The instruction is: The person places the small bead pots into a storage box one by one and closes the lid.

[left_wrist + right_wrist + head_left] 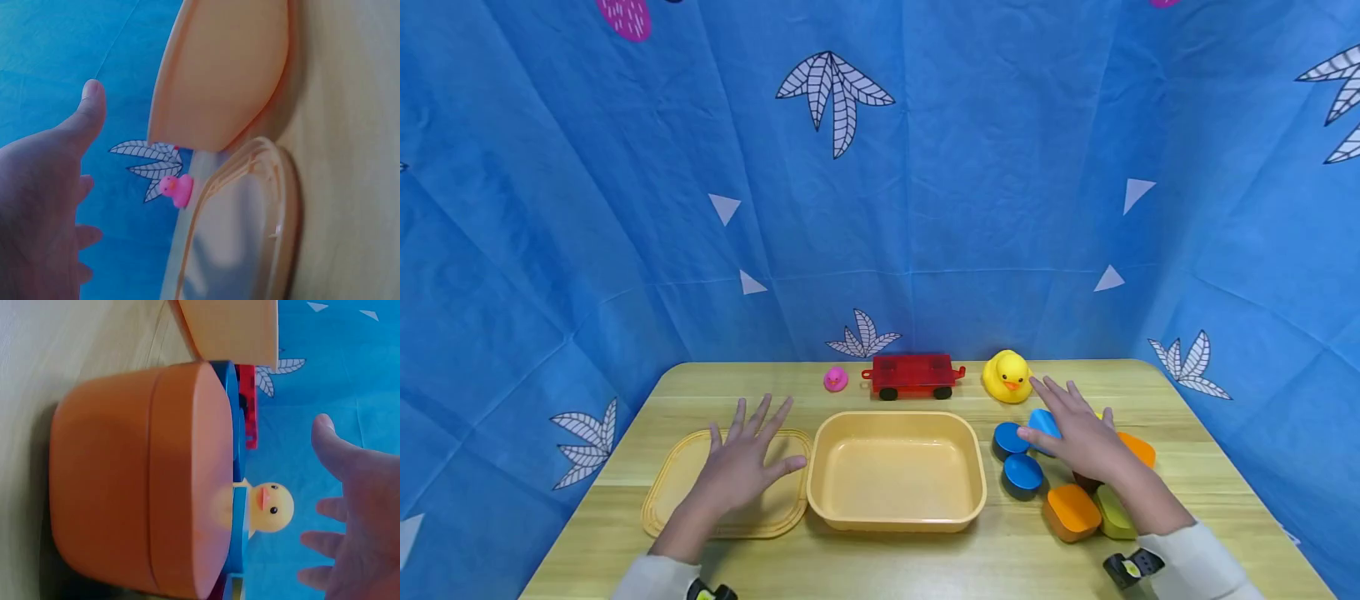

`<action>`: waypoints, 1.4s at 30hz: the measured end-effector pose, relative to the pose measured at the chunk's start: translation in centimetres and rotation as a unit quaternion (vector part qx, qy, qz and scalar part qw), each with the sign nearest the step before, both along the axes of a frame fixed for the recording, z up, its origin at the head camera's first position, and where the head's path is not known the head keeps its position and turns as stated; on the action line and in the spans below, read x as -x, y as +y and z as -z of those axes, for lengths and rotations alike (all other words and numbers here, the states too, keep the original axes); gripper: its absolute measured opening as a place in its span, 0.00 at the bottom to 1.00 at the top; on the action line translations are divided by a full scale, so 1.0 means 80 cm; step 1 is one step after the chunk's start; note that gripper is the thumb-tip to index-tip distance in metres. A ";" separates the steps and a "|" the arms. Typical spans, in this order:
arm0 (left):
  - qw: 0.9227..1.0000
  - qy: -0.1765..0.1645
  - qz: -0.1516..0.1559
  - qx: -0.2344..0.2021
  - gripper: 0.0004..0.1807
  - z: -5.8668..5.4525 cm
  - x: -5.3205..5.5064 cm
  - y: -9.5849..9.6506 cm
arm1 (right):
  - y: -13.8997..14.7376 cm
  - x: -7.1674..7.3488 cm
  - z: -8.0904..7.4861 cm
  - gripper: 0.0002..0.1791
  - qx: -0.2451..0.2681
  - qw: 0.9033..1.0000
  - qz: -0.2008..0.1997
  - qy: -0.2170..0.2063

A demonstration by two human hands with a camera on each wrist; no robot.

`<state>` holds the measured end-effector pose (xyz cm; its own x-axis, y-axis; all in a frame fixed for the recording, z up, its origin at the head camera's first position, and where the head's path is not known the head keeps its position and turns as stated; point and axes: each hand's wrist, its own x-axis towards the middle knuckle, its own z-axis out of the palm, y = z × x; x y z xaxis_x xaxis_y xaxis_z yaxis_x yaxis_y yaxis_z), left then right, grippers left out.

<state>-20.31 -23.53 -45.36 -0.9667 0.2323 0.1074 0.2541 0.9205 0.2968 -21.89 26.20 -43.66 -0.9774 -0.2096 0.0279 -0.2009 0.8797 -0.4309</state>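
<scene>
My left hand (739, 468) hovers with spread fingers over the pale yellow lid (782, 508), holding nothing. Beside the lid stands a pale yellow plastic box (895, 479), its inside bare. Over a group of small coloured containers my right hand (1078, 437) is held with fingers apart, gripping nothing. Two round blue-topped containers (1022, 472) lie left of that hand, and an orange container (1072, 511) is below it. A light blue one (1043, 427), a green one (1114, 512) and another orange one (1138, 448) are partly hidden by the hand and forearm.
Along the table's back edge stand a small pink duck (836, 379), a red toy wagon (914, 377) with black wheels and a yellow duck (1007, 377). A blue patterned cloth (985, 167) hangs behind and at both sides of the wooden table (925, 571).
</scene>
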 end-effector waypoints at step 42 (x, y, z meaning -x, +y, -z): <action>0.983 -0.093 0.094 -0.126 0.55 0.040 -0.023 0.032 | 0.034 0.029 0.020 0.43 0.022 0.994 -0.041 -0.095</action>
